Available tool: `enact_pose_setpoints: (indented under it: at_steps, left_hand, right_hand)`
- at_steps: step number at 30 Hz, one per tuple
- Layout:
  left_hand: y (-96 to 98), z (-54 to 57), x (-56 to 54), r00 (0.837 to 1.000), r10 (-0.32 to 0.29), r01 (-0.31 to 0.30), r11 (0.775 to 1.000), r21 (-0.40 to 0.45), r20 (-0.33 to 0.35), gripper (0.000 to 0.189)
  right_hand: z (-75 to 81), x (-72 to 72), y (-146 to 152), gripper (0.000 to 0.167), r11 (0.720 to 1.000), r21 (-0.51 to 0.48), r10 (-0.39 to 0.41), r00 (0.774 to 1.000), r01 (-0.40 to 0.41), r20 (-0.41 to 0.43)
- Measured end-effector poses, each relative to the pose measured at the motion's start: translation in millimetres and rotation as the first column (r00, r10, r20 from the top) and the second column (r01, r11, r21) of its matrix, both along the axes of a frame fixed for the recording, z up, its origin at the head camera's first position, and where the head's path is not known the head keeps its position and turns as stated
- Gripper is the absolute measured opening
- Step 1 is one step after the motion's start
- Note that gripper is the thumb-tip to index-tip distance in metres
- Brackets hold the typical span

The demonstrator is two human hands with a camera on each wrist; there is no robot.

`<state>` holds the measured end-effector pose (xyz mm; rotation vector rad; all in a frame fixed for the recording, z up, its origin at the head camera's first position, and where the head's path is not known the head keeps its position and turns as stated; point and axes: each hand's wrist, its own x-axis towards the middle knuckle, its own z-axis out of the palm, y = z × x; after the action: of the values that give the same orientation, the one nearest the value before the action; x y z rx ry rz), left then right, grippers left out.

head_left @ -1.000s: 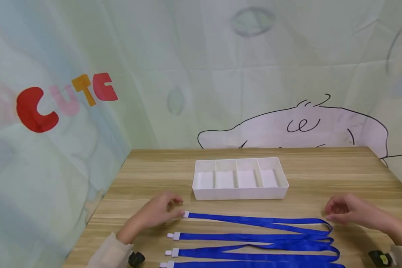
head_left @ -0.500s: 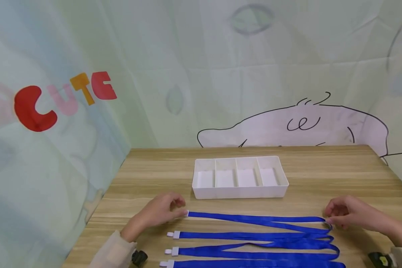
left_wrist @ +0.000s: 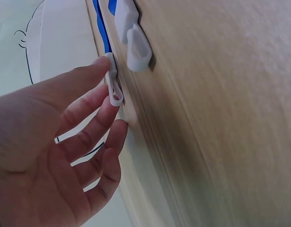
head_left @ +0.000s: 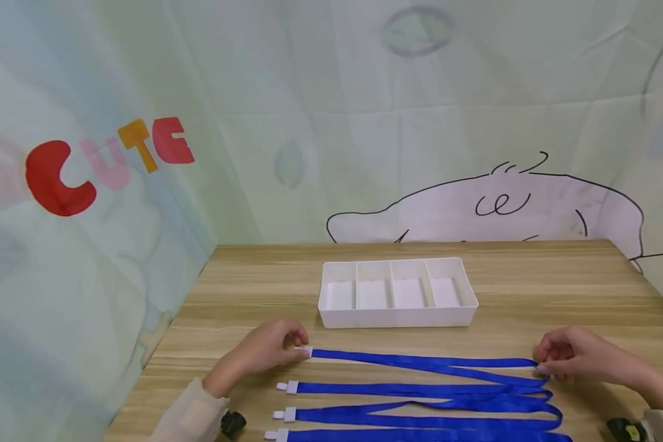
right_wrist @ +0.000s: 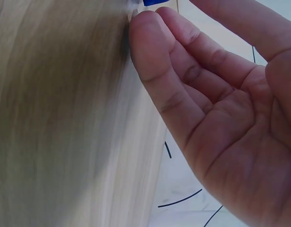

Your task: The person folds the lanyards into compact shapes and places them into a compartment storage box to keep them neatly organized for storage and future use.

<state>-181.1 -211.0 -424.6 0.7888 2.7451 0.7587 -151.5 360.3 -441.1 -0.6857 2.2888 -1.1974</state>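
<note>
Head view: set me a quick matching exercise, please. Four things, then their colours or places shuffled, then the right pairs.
1. Left hand
2. Right hand
3. Divided tray
4. Letter T

A. Orange
B. At the looped end of the farthest lanyard
C. At that lanyard's clip end
D. White

Pairs: 1-C, 2-B, 3-D, 4-A

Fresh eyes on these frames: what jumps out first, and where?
First, the vivid blue lanyards in rows on the near part of the wooden table. Next, the CUTE lettering at the left of the backdrop and the white four-compartment tray behind the lanyards. Then the farthest lanyard: the left hand pinches its white clip, the right hand holds its other end.
</note>
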Motion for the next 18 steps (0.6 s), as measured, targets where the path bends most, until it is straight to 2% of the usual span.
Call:
enact_pose_setpoints:
  at_steps: [10, 18]
  left_hand:
    - [0.3, -1.2, -2.0, 1.000, -0.014, 0.014, 1.000, -0.003, 0.025, 0.012]
    - [-0.4, 1.4, -0.4, 0.999, -0.008, 0.008, 1.000, 0.014, 0.037, 0.012]
  right_hand:
    - [-3.1, 0.0, -1.9, 0.005, 0.999, -0.043, 0.027, 1.000, -0.026, 0.008]
    - [-5.7, -1.2, -2.0, 0.005, 0.994, -0.087, 0.064, 0.998, -0.066, -0.028]
